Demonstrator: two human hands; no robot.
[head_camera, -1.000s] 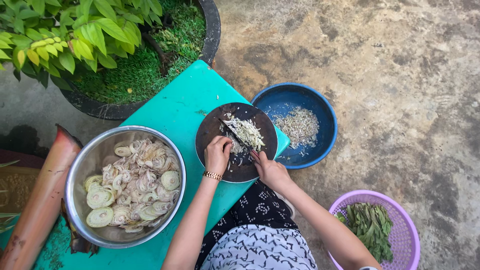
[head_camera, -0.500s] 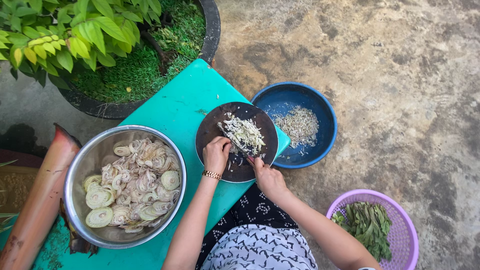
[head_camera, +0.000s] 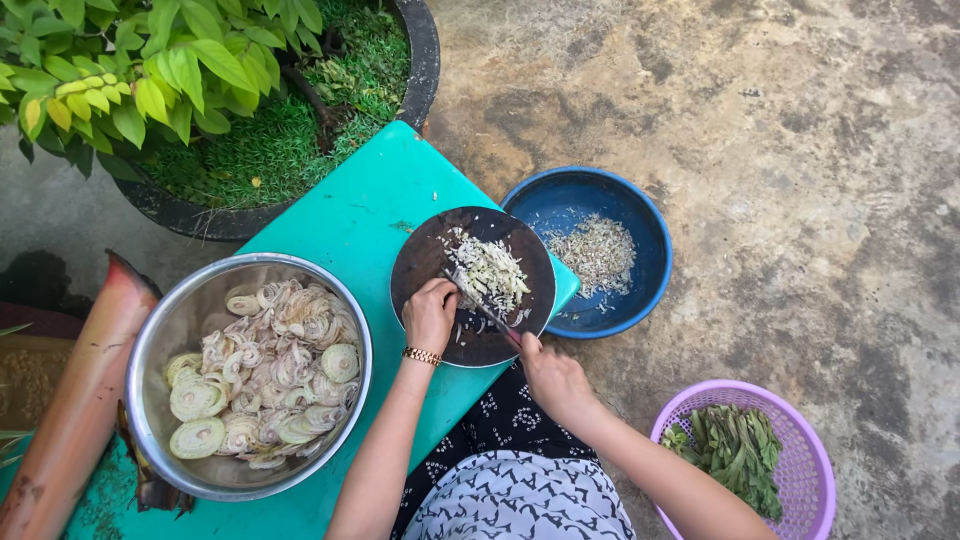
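The person is sitting low at a teal table (head_camera: 340, 215) and chopping on a round dark board (head_camera: 425, 265) that is lying at the table's far corner, right beside a blue bowl (head_camera: 640, 225); the bowl is sitting on the ground just past the table's edge, likely so that chopped bits can go straight across into it, and a pale heap of them is already lying inside. The left hand (head_camera: 430, 315) is resting on the near-left part of the board with its fingers (head_camera: 442, 292) curled under, pressing on the near end of the shreds (head_camera: 490, 272), probably to keep them bunched and the fingertips tucked back from the blade. The right hand (head_camera: 552, 378) is sitting just off the board's near-right rim, its fingers closed round the handle of a knife (head_camera: 480, 305), whose blade is slanting up and left across the board and meeting the shreds just beside the left hand's knuckles. The shreds are lying mostly in the board's middle and far half, beyond both hands. A steel bowl (head_camera: 160, 340) of sliced rings is standing on the table at the person's left, within easy reach, a banana blossom (head_camera: 75, 400) is lying beyond it, and a purple basket (head_camera: 815, 470) of greens is sitting on the ground at the right.
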